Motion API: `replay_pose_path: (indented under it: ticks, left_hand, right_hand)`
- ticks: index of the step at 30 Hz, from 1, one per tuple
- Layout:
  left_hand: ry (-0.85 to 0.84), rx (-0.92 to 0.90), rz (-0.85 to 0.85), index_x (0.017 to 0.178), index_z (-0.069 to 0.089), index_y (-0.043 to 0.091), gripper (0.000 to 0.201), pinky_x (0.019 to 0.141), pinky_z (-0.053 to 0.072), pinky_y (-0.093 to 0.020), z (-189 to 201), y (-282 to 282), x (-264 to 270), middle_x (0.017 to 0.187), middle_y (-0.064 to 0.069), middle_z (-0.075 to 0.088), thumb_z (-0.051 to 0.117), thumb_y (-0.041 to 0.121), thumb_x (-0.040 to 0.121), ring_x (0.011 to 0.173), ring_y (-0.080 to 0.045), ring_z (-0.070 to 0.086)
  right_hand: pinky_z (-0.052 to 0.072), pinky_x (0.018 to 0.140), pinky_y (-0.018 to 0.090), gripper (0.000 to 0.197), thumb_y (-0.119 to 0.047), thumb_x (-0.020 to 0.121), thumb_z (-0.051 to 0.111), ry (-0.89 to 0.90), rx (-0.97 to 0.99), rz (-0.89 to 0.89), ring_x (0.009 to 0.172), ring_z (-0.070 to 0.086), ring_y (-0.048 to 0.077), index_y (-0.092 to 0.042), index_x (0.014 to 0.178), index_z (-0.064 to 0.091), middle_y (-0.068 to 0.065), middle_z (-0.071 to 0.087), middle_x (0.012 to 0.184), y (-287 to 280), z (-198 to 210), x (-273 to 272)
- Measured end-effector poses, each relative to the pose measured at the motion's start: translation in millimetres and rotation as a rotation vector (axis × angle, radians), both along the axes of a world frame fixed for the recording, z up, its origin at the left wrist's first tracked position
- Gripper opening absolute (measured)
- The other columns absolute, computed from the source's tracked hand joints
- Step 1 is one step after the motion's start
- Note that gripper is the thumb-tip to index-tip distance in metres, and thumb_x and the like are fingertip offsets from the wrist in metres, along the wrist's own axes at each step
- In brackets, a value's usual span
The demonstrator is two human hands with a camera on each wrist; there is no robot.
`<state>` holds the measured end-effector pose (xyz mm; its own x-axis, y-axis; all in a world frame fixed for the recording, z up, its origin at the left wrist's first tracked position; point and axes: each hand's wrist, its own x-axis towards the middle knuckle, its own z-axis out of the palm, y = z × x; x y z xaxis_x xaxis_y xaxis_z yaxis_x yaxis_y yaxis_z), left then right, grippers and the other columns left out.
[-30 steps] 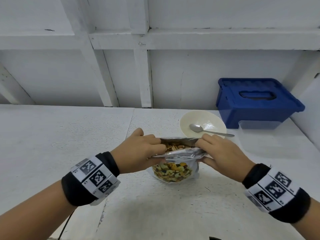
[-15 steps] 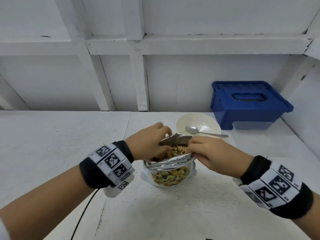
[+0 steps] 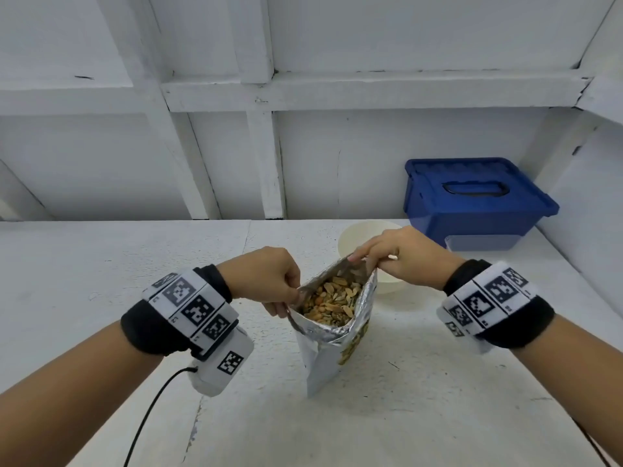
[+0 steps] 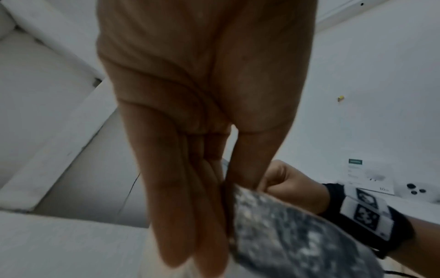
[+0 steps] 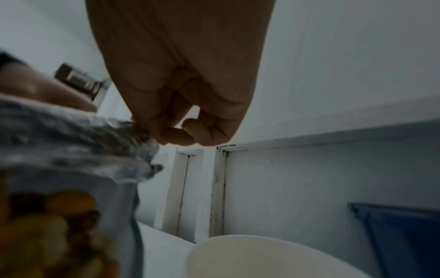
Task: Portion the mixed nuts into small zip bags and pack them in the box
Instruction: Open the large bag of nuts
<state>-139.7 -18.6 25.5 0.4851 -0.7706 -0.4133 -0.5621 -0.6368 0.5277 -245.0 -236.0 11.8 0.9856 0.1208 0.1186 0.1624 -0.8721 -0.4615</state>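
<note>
A foil-lined bag of mixed nuts (image 3: 332, 345) stands upright on the white table (image 3: 101, 271), its mouth pulled wide so the nuts (image 3: 332, 299) show. My left hand (image 3: 269, 281) pinches the near-left edge of the mouth. My right hand (image 3: 401, 256) pinches the far-right edge, raised above the bag. In the left wrist view my left hand (image 4: 228, 188) grips the bag's foil edge (image 4: 285, 225). In the right wrist view my right hand (image 5: 164, 131) pinches the foil rim (image 5: 95, 135).
A cream bowl (image 3: 360, 235) sits just behind the bag, partly hidden by my right hand; its rim (image 5: 250, 242) shows in the right wrist view. A blue lidded box (image 3: 472, 197) stands at the back right against the white wall. A cable (image 3: 148, 416) trails from my left wrist.
The bag has gone from squashed low between both hands to standing tall with its mouth pulled open. Both hands have risen and moved apart. The spoon in the bowl is now hidden.
</note>
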Motion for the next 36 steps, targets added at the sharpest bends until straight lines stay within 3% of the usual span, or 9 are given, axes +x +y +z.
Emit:
replay_pose_path:
  ticks: [3, 5, 8, 17, 24, 27, 30, 33, 36]
  left_hand:
    - [-0.128, 0.092, -0.064, 0.083, 0.059, 0.012, 0.022, 0.055, 0.049, -0.017, 6, -11, 2, 0.066, 0.003, 0.066, 0.054, 0.031, 0.092, 0.055, -0.006, 0.061]
    - [-0.283, 0.085, -0.099, 0.1, 0.055, 0.016, 0.03, 0.06, 0.045, -0.02, 5, -23, 3, 0.079, 0.006, 0.062, 0.051, 0.043, 0.091, 0.066, -0.009, 0.056]
    - [-0.417, 0.049, -0.154, 0.115, 0.052, 0.013, 0.043, 0.069, 0.038, -0.023, -4, -46, 0, 0.102, -0.002, 0.061, 0.056, 0.046, 0.087, 0.083, -0.013, 0.049]
    - [-0.477, 0.01, -0.17, 0.082, 0.068, 0.005, 0.028, 0.06, 0.035, -0.022, -14, -39, 12, 0.069, -0.004, 0.056, 0.058, 0.03, 0.089, 0.065, -0.016, 0.048]
    - [-0.328, 0.06, -0.168, 0.07, 0.055, 0.017, 0.031, 0.046, 0.034, -0.01, -19, -30, 21, 0.059, 0.007, 0.052, 0.048, 0.033, 0.095, 0.053, -0.007, 0.049]
    - [-0.378, 0.123, -0.198, 0.094, 0.065, 0.008, 0.036, 0.059, 0.039, -0.015, -16, -28, 20, 0.08, -0.001, 0.061, 0.046, 0.038, 0.095, 0.065, -0.007, 0.051]
    - [-0.498, -0.005, -0.213, 0.121, 0.055, 0.019, 0.04, 0.084, 0.043, -0.025, -8, -17, 13, 0.114, -0.001, 0.055, 0.049, 0.045, 0.091, 0.1, -0.014, 0.051]
    - [-0.506, -0.278, -0.358, 0.113, 0.061, 0.018, 0.04, 0.084, 0.042, -0.024, 5, -7, -5, 0.104, 0.002, 0.054, 0.049, 0.048, 0.09, 0.093, -0.01, 0.048]
    - [-0.327, -0.078, -0.57, 0.096, 0.066, 0.014, 0.049, 0.069, 0.045, -0.026, 3, -7, -22, 0.086, 0.001, 0.06, 0.039, 0.053, 0.085, 0.074, -0.013, 0.053]
  right_hand:
    - [0.045, 0.079, 0.013, 0.028, 0.006, 0.082, 0.049, -0.051, 0.224, -0.191, 0.087, 0.057, 0.003, -0.014, 0.079, 0.069, 0.0, 0.068, 0.101, 11, -1, -4]
    - [0.044, 0.068, 0.022, 0.008, -0.013, 0.088, 0.053, -0.076, 0.194, -0.359, 0.08, 0.053, 0.004, -0.019, 0.091, 0.056, -0.001, 0.061, 0.096, 20, -4, -7]
    - [0.038, 0.057, 0.024, 0.032, -0.044, 0.085, 0.058, 0.21, 0.058, -0.471, 0.075, 0.052, 0.014, -0.017, 0.094, 0.044, -0.004, 0.052, 0.079, 30, -9, -8]
    - [0.036, 0.054, 0.013, 0.01, -0.017, 0.084, 0.065, 0.197, 0.049, -0.344, 0.061, 0.048, 0.003, -0.01, 0.09, 0.069, -0.013, 0.051, 0.067, 16, 3, -8]
    - [0.038, 0.056, 0.013, 0.017, -0.014, 0.09, 0.056, 0.227, 0.023, -0.212, 0.058, 0.051, 0.003, -0.011, 0.097, 0.072, -0.015, 0.054, 0.063, 12, 2, 2]
    - [0.035, 0.063, 0.018, 0.022, -0.018, 0.093, 0.052, 0.217, -0.054, -0.19, 0.067, 0.047, 0.001, -0.012, 0.107, 0.068, -0.016, 0.052, 0.073, 13, -1, 1]
    - [0.034, 0.076, 0.018, 0.036, -0.031, 0.091, 0.054, 0.054, -0.13, -0.18, 0.085, 0.044, 0.004, -0.021, 0.126, 0.055, -0.007, 0.055, 0.105, 14, 3, -11]
    - [0.036, 0.075, 0.015, 0.036, -0.038, 0.089, 0.056, 0.077, -0.11, 0.025, 0.085, 0.047, 0.0, -0.027, 0.123, 0.058, -0.008, 0.058, 0.115, 21, 16, -25]
    - [0.035, 0.082, 0.014, 0.034, -0.039, 0.091, 0.053, 0.224, -0.23, 0.163, 0.099, 0.051, 0.002, -0.028, 0.122, 0.06, -0.011, 0.059, 0.119, 30, 15, -29]
